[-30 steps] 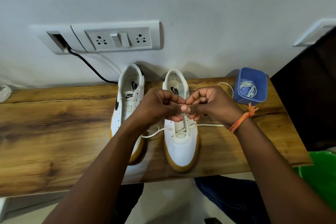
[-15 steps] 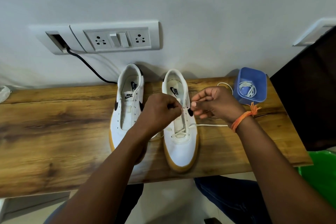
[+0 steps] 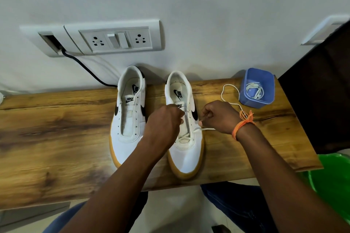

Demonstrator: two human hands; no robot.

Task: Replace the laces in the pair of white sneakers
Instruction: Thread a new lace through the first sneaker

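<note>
Sneakers: right sneaker point(image 3: 186, 149) under both hands, partly laced; left sneaker point(image 3: 128, 119) just left of the left hand, unlaced.
Left hand point(image 3: 163, 125): grip curled over the tongue; what it holds is hidden.
Right hand point(image 3: 220, 116): grip pinching the lace point(image 3: 205, 129) beside the eyelets.
Lace: trails right across the table point(image 3: 56, 138).
Blue container point(image 3: 257, 88): beyond the right hand, holding more laces.

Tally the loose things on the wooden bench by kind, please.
White gum-soled sneakers: 2, left one unlaced, right one partly laced
White laces: 2, one on the right sneaker, one coiled in the tub
Blue plastic tub: 1
Total: 5
</note>
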